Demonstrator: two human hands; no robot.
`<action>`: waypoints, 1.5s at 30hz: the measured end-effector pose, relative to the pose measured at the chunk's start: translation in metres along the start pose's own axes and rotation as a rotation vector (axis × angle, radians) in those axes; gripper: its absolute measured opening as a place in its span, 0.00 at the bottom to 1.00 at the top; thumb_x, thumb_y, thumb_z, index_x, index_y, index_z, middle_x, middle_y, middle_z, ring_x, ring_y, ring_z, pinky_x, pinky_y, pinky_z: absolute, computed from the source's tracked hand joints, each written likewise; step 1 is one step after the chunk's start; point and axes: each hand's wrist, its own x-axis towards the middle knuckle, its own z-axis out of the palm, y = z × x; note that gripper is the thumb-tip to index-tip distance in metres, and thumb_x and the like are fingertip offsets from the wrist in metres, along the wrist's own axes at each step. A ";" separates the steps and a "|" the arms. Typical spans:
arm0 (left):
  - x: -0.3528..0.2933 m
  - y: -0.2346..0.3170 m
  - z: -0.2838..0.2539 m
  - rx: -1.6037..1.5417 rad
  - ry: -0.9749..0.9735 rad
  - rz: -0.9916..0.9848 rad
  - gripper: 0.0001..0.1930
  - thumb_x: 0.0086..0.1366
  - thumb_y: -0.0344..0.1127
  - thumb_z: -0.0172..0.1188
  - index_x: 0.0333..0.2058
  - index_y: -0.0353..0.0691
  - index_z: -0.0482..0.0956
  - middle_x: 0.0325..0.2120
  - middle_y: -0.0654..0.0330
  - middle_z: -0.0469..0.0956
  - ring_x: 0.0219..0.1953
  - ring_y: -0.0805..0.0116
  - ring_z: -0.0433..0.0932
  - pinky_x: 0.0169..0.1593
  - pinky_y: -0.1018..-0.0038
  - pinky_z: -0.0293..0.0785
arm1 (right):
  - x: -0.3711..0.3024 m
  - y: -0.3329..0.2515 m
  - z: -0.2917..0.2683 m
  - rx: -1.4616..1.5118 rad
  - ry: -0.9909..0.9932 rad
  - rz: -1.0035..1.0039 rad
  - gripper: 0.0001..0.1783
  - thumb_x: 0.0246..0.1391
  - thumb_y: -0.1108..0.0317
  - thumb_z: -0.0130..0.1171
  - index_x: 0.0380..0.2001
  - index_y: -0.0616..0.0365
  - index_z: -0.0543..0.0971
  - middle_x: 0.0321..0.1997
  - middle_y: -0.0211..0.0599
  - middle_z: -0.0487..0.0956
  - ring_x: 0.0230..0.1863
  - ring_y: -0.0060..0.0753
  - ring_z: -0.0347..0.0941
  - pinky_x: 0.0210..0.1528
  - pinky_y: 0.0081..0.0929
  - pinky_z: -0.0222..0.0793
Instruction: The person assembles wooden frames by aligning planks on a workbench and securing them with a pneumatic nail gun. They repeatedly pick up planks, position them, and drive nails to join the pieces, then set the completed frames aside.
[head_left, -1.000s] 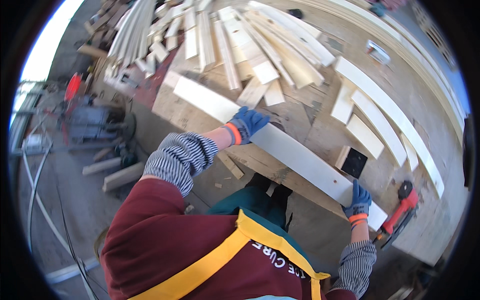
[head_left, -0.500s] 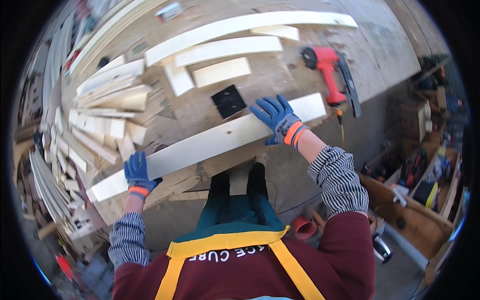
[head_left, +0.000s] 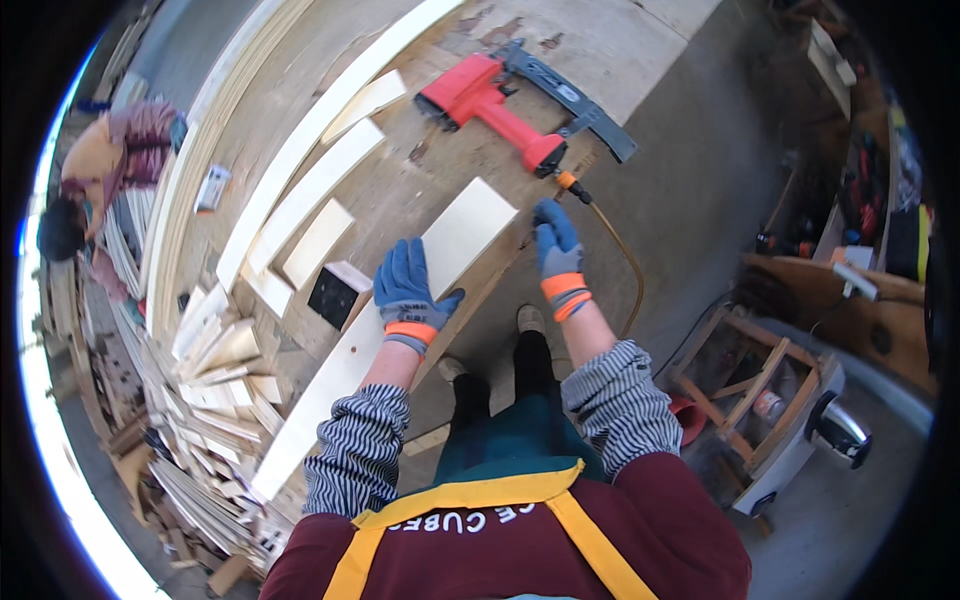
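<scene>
A long pale wooden board (head_left: 462, 238) runs diagonally along the near edge of the workbench (head_left: 420, 160). My left hand (head_left: 405, 285), in a blue-grey glove, lies on the board with its fingers stretched out. Just off the bench edge, my right hand (head_left: 559, 240) is raised in a matching glove, its fingers slightly bent and nothing visible in them. Close beyond it lies a red and black nail gun (head_left: 495, 112), with an air hose (head_left: 628, 262) on an orange fitting. A block with a black face (head_left: 332, 297) stands beside the board.
Several cut wooden strips (head_left: 318, 140) lie farther across the bench. A heap of short offcuts (head_left: 225, 370) covers its left end. At the right are a wooden frame stool (head_left: 760, 385) and a wooden crate (head_left: 845, 300) of tools. Another person (head_left: 110, 180) is bent over at the far left.
My view has turned right. My left hand has moved along the board toward its right end. My right hand has left the board and is now nearer the nail gun's hose fitting.
</scene>
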 end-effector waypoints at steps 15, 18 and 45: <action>0.012 -0.010 0.016 -0.035 0.024 0.038 0.57 0.44 0.62 0.73 0.66 0.36 0.57 0.49 0.46 0.74 0.50 0.45 0.75 0.53 0.54 0.71 | 0.001 -0.032 0.020 -0.313 -0.291 -0.222 0.28 0.55 0.80 0.49 0.61 0.56 0.72 0.61 0.49 0.74 0.61 0.54 0.70 0.65 0.39 0.66; 0.012 -0.010 0.014 -0.036 0.046 0.056 0.57 0.44 0.62 0.74 0.66 0.36 0.57 0.49 0.46 0.75 0.49 0.44 0.75 0.52 0.54 0.71 | 0.002 -0.033 0.024 -0.260 -0.273 -0.199 0.27 0.54 0.81 0.50 0.58 0.57 0.73 0.59 0.51 0.75 0.60 0.55 0.71 0.63 0.40 0.67; 0.005 -0.018 0.021 -0.057 0.063 0.078 0.55 0.45 0.59 0.74 0.65 0.36 0.58 0.48 0.46 0.74 0.48 0.44 0.74 0.52 0.53 0.69 | -0.004 -0.043 0.032 -0.176 -0.186 -0.171 0.21 0.55 0.78 0.55 0.54 0.59 0.75 0.55 0.49 0.77 0.57 0.49 0.74 0.60 0.36 0.70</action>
